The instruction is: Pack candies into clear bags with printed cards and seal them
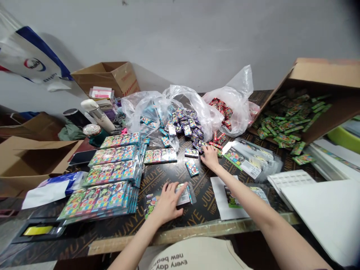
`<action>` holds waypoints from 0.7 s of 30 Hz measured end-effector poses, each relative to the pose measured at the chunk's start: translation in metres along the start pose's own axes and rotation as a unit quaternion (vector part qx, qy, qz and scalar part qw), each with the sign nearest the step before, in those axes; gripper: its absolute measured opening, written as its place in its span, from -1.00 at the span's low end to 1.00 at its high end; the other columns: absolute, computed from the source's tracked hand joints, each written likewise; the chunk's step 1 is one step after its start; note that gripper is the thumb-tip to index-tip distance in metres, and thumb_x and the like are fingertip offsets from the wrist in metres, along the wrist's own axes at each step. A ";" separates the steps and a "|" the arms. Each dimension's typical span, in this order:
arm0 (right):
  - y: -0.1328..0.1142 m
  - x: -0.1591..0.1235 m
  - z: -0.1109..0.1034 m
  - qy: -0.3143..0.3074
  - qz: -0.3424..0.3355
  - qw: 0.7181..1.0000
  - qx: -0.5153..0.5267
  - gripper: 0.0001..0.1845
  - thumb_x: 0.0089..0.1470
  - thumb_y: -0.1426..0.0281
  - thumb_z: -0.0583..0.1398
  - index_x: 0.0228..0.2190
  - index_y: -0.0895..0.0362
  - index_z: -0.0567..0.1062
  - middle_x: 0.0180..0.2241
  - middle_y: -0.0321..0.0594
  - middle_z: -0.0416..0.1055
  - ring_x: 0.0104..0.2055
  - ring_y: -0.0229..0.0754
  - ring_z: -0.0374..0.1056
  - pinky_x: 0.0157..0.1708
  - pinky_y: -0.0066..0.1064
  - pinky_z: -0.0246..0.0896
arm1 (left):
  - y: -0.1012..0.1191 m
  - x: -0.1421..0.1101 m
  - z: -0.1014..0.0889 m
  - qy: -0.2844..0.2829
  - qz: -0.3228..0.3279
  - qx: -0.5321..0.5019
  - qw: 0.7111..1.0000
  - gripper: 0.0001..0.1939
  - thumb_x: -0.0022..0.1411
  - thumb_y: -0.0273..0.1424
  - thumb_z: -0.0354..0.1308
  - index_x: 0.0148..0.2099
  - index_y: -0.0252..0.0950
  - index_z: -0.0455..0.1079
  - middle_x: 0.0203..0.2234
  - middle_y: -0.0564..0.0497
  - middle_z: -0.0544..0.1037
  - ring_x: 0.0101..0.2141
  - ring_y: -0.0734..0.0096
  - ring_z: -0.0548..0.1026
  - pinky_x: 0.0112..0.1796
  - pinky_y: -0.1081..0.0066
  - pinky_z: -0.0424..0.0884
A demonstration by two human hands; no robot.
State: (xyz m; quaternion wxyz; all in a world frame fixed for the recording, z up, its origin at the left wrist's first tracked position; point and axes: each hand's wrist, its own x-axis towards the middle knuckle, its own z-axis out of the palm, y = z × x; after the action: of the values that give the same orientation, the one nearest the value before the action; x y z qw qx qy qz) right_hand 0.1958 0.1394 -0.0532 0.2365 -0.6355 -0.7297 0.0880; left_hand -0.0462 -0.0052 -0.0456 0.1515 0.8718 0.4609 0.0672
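Note:
My left hand lies on a clear blister package with a printed card, fingers curled over it at the table's near edge. My right hand reaches far forward with its fingers down on the small purple candy boxes that spill from a clear plastic bag. Whether it grips one is hidden. Two loose small boxes lie between the hands. A row of filled boxes in a pack sits just left of them.
Stacks of finished packs stand at left. A bag of red candies and a tipped carton of green packets lie at right. Empty blister cards, white sheets, open cartons, cups.

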 end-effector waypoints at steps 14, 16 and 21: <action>-0.005 -0.042 -0.038 -0.138 0.006 0.915 0.380 -0.47 0.04 0.26 0.09 0.05 0.07 0.17 -0.43 -0.31 0.33 -0.40 -0.26 0.28 -0.38 -0.42 0.20 | 0.012 0.029 -0.016 0.029 -0.037 -0.203 0.978 -0.23 -0.18 -0.24 0.31 0.11 -0.19 0.16 0.03 -0.16 0.26 0.01 0.07 0.21 -0.01 0.10 0.11; -0.020 -0.058 -0.042 -0.198 0.012 0.850 0.488 -0.38 -0.02 0.26 0.17 0.07 0.03 0.11 -0.44 -0.34 0.32 -0.42 -0.29 0.28 -0.38 -0.43 0.21 | 0.019 0.035 -0.019 0.045 -0.094 -0.379 0.919 -0.37 -0.08 -0.14 0.23 0.04 -0.28 0.27 -0.09 -0.14 0.40 -0.10 0.18 0.34 -0.09 0.23 0.22; -0.049 -0.084 -0.044 -0.133 -0.038 0.888 0.439 -0.21 -0.19 0.22 0.29 0.06 0.01 0.11 -0.17 -0.17 0.32 -0.19 -0.16 0.29 -0.17 -0.27 0.19 | 0.035 0.044 -0.016 0.014 -0.215 -0.651 0.728 -0.65 -0.08 -0.17 0.24 -0.55 -0.40 0.37 -0.66 0.06 0.40 -0.61 0.56 0.31 -0.51 0.52 0.22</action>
State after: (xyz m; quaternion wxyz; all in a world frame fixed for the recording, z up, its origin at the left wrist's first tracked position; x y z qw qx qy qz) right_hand 0.1794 0.0421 -0.0135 0.3956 -0.4208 -0.6645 0.4743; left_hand 0.0023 0.0158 -0.0197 0.6855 0.4357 0.4818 0.3289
